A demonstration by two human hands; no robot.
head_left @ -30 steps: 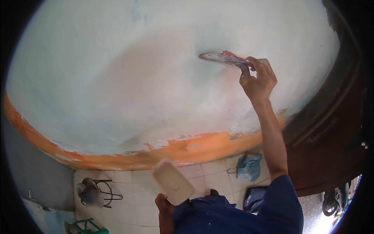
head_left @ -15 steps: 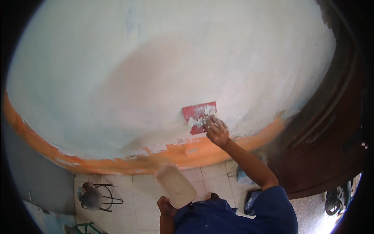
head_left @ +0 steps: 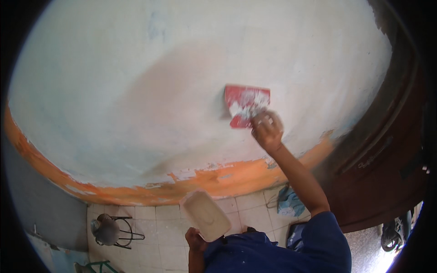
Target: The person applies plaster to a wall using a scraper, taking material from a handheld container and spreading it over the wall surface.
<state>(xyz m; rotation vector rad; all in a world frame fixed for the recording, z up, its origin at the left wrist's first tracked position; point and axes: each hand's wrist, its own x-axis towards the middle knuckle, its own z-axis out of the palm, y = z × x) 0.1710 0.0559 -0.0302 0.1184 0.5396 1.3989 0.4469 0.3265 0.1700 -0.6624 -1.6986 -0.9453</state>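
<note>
My right hand (head_left: 266, 128) grips a wide red scraper (head_left: 237, 98) smeared with white paste, its broad face lying over the pale, patchy wall (head_left: 100, 73). The hand is slightly blurred. Low in the view, my left hand (head_left: 193, 239) holds a shallow beige rectangular container (head_left: 205, 214) by its near side; some pale material seems to coat its inside. An orange band (head_left: 205, 179) with ragged edges runs along the foot of the wall, below the scraper.
Tiled floor (head_left: 159, 236) lies below, with a stool (head_left: 132, 236) bearing dark objects, a green stool (head_left: 98, 266) and a blue bag (head_left: 289, 204). A grey surface (head_left: 41, 195) stands left, a dark red-brown door or panel (head_left: 373, 182) right, and part of a motorcycle (head_left: 393, 232) beyond.
My right hand swung the scraper down and left, turning its red face into view, then moved it back upward and slightly right. My left hand and the container shifted only slightly.
</note>
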